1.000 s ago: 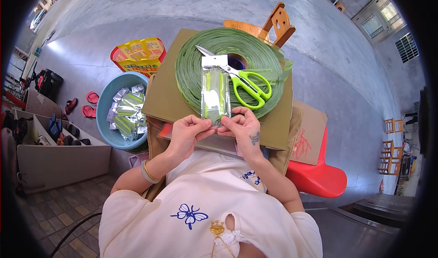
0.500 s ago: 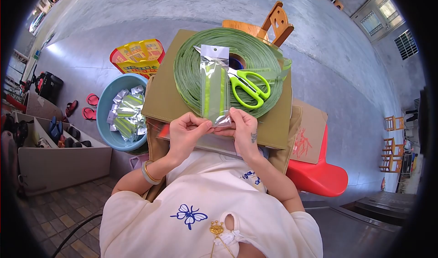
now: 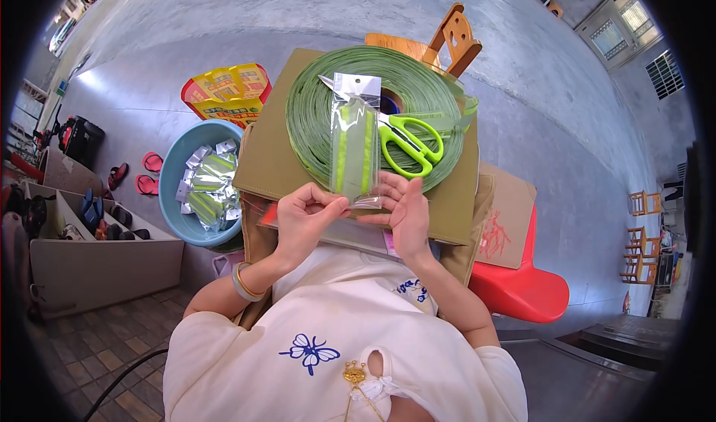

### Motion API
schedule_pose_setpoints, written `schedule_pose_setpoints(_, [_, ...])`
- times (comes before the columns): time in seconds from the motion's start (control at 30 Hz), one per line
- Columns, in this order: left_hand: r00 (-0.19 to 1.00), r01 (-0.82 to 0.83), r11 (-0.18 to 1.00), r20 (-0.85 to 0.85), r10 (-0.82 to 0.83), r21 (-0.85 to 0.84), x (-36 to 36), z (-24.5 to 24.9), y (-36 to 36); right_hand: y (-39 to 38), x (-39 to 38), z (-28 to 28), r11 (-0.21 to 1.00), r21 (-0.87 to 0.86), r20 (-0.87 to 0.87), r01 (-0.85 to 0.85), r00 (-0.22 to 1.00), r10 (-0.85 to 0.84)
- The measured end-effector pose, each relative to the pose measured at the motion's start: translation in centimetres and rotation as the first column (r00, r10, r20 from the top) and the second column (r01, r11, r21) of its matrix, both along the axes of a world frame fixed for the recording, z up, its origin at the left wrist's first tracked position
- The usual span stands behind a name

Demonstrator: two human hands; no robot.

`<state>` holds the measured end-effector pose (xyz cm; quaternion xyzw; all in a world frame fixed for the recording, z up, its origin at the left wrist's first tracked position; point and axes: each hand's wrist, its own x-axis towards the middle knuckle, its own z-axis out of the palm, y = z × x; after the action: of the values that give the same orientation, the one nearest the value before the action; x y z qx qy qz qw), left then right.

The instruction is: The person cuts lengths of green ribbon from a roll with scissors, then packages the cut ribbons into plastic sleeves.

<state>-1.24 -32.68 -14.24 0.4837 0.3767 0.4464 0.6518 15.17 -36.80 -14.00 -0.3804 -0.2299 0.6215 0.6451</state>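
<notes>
A clear plastic packet (image 3: 356,142) with a hanging-hole header and green strips inside is tilted up over a large roll of green ribbon (image 3: 309,116). My left hand (image 3: 309,213) pinches its lower left corner between thumb and fingers. At the lower right, my right hand (image 3: 409,217) is open, thumb apart and fingers reaching to the packet's edge; some fingertips may be behind it. Green-handled scissors (image 3: 435,156) lie on the roll, partly covered by the packet. The roll rests on an olive-green board (image 3: 261,153).
Left of the board is a blue basin (image 3: 171,176) with several similar packets (image 3: 212,191). A yellow-red bag (image 3: 227,90) stands behind it. On the right are a red chair (image 3: 522,291) and cardboard (image 3: 507,221); a wooden chair (image 3: 456,38) is beyond the roll.
My right hand has let go of the packet's lower right corner and spread its fingers. The packet has shifted slightly right and its strips show more clearly. My left hand keeps its pinch.
</notes>
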Motion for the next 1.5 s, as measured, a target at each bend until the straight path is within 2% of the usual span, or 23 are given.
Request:
schedule_pose_setpoints(0.1, [1.000,-0.006,1.000,0.006,0.006,-0.010,-0.1,-0.3,0.2,-0.9,-1.2,0.5,0.995,0.058,0.202,0.083,0.975,-0.093])
schedule_pose_setpoints(0.2, [1.000,0.017,0.999,0.002,-0.016,-0.048,-0.1,-0.9,0.6,-0.8,-1.9,0.1,0.998,0.027,0.389,0.063,0.919,-0.069])
schedule_pose_setpoints(0.3, [0.999,0.036,0.987,0.023,-0.033,-0.158,-0.1,-0.9,0.7,-0.2,-1.5,-0.3,0.993,-0.104,0.275,0.061,0.961,-0.030])
schedule_pose_setpoints(0.4, [0.997,0.055,0.948,0.068,-0.035,-0.312,-0.2,-0.5,0.5,-0.4,-1.7,-0.6,0.978,-0.170,0.211,0.118,0.974,-0.081])
schedule_pose_setpoints(0.53, [0.992,0.095,0.891,0.116,-0.048,-0.444,-0.5,-1.0,-0.1,-1.0,-1.8,-1.8,0.976,-0.177,0.226,0.127,0.970,-0.085])
schedule_pose_setpoints(1.0, [0.985,0.097,0.875,0.171,-0.017,-0.473,-0.4,-0.7,-0.4,-1.0,-2.1,-1.5,0.973,-0.098,0.219,0.210,0.958,-0.185])
schedule_pose_setpoints(1.1, [0.985,0.100,0.871,0.171,-0.018,-0.481,-0.4,-0.6,-0.5,-1.0,-2.2,-1.6,0.977,-0.078,0.251,0.197,0.952,-0.172])
schedule_pose_setpoints(1.2, [0.985,0.101,0.867,0.172,-0.018,-0.488,-0.3,-0.5,-0.5,-1.0,-2.1,-2.2,0.978,-0.137,0.275,0.155,0.955,-0.113])
schedule_pose_setpoints(1.33, [0.987,0.095,0.874,0.162,-0.019,-0.477,-0.2,-0.4,-0.4,-1.2,-2.1,-2.3,0.978,-0.096,0.270,0.185,0.951,-0.153])
schedule_pose_setpoints(1.4, [0.991,0.076,0.910,0.135,-0.022,-0.409,-0.4,-0.7,-0.4,-1.3,-2.2,-1.5,0.971,-0.050,0.235,0.234,0.948,-0.216])
schedule_pose_setpoints(1.5, [0.995,0.069,0.954,0.086,-0.046,-0.291,-0.5,-0.5,-0.7,-0.7,-1.6,-0.6,0.965,-0.078,0.198,0.250,0.953,-0.231])
